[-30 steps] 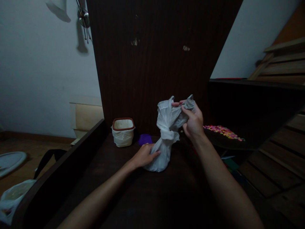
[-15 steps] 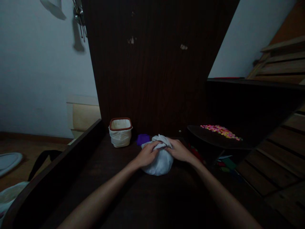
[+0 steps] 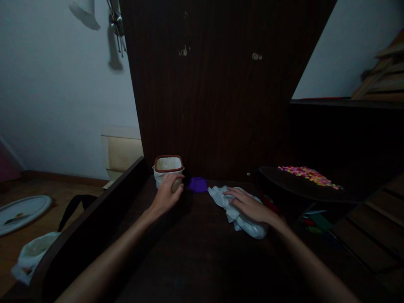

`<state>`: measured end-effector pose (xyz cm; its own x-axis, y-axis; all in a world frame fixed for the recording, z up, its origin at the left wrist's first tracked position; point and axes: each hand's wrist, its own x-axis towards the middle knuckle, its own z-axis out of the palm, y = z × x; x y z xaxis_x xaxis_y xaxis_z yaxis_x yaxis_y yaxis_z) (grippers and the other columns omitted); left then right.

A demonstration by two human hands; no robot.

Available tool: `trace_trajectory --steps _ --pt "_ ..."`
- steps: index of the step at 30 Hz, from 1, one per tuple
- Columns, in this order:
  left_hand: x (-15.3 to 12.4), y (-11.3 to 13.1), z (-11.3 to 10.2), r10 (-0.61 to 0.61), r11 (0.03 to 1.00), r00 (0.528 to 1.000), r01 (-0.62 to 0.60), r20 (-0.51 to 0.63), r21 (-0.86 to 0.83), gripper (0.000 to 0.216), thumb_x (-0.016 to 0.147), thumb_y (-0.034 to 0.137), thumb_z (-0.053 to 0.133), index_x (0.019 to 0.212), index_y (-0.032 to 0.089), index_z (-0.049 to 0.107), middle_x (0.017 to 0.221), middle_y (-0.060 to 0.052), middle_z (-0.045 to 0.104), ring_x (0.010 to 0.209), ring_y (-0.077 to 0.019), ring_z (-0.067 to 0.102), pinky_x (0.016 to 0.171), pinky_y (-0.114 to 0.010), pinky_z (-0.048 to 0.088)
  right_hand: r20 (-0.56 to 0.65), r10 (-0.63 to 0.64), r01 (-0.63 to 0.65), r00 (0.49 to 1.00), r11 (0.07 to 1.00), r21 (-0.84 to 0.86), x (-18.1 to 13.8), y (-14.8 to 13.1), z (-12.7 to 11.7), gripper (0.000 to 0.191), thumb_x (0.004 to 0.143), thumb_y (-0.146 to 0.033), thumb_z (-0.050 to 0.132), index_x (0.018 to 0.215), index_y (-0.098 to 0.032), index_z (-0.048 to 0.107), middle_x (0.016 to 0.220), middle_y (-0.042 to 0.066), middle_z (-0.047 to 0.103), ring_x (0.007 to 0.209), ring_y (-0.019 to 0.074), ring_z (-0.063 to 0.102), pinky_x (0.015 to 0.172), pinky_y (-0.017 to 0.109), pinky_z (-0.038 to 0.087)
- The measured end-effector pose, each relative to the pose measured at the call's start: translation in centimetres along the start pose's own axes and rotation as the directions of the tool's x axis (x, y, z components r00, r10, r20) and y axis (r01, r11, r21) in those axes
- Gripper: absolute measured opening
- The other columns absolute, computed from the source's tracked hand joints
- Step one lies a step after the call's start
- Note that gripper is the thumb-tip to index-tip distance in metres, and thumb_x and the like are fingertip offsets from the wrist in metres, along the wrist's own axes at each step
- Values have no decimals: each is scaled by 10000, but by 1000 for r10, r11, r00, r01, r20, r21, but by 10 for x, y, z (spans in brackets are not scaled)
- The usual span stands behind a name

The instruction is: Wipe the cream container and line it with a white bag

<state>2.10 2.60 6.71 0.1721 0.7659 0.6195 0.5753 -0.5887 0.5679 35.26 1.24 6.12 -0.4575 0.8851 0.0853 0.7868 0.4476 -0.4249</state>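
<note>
My right hand (image 3: 248,205) rests on a crumpled, whitish plastic bag (image 3: 255,228), its fingers spread over the top. The bag lies loosely on the dark surface, with its gathered end toward the left. My left hand (image 3: 167,194) is in front of a small square bin (image 3: 168,170) with a brown rim and a white liner, covering its lower right part. The left fingers are curved, with a gap from the thumb. A tan patch shows in that gap, and I cannot make out what it is. Between the hands, at the back, lies a purple cloth-like piece (image 3: 198,184).
A dark upright panel (image 3: 214,105) stands behind the dark tabletop (image 3: 189,252). On the right, a rounded shelf (image 3: 284,183) bears many small pink and yellow pieces (image 3: 311,174). A raised edge (image 3: 94,216) runs along the left. Below it, a white bag (image 3: 36,248) is visible.
Both hands were gripping the bag's twisted top. My left hand has let go and moved left to the bin. The bag has shifted right and tipped over under my right hand, now opened.
</note>
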Motion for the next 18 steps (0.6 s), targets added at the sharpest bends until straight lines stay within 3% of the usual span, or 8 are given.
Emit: trace_trajectory --steps 3,5,7,11,18 --pt "10 -15 -22 32 977 996 -13 -86 214 287 897 252 524 1147 177 645 1211 -132 663 1198 -322 523 1073 -521 393 161 33 -19 986 996 -86 -1 -5 24 460 984 -437 395 1239 -194 690 1460 153 549 1395 362 441 1157 596 303" --pt "19 -23 -32 33 919 997 -5 -64 395 314 925 278 521 1192 165 642 1259 -156 651 1230 -339 500 1055 -520 385 187 22 3 982 991 -133 0 -11 33 420 962 -367 439 1252 -184 682 1474 161 533 1393 378 439 1144 612 306" --pt "27 -30 -40 6 883 1000 0 -10 469 286 946 304 523 1153 175 671 1223 -158 683 1206 -346 526 1038 -531 369 186 16 17 982 985 -172 5 -17 34 434 945 -301 448 1315 -173 636 1476 169 526 1366 365 472 1125 592 341" --pt "40 -38 -47 -48 887 993 -5 104 463 223 951 343 548 969 210 727 991 -101 764 1017 -308 636 954 -488 404 74 -11 26 997 979 -204 20 -35 24 443 930 -291 490 1335 -157 608 1460 169 534 1351 330 487 1148 529 337" --pt "48 -34 -52 -99 904 978 13 182 426 188 949 296 544 961 196 703 978 -87 751 917 -256 675 805 -357 460 -177 -203 201 963 979 -29 69 -81 17 406 934 -320 543 1320 -198 573 1396 132 562 1289 280 530 1097 473 412"
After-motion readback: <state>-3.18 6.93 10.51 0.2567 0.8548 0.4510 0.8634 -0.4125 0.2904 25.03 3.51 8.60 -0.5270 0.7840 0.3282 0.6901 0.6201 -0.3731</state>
